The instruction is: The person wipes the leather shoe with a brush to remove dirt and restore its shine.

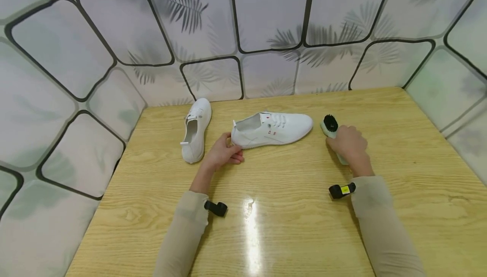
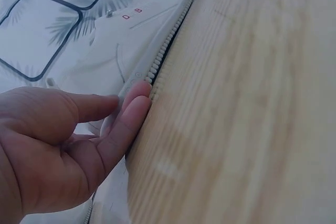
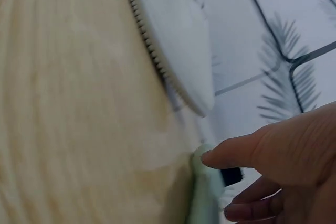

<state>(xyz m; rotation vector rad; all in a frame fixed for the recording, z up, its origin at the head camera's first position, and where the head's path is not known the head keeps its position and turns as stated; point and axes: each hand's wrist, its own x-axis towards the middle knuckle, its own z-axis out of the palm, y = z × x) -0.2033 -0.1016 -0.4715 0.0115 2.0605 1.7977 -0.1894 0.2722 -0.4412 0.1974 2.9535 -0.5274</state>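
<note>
A white lace-up shoe [image 1: 283, 130] with small red marks on its side lies with its toe to the right. Its heel is pinched by my left hand [image 1: 223, 152]; in the left wrist view the thumb lies at the sole's edge and the fingertips [image 2: 137, 109] touch the underside. To the right of the toe, my right hand [image 1: 349, 143] grips a pale green brush [image 1: 329, 126] whose black bristles face up. In the right wrist view the thumb rests on the brush handle [image 3: 205, 198], apart from the shoe.
A second white shoe [image 1: 195, 150] stands left of my left hand, toe toward the back. Both shoes are on a wooden table [image 1: 289, 209]. Patterned cloth walls [image 1: 270, 74] border it at the back and sides.
</note>
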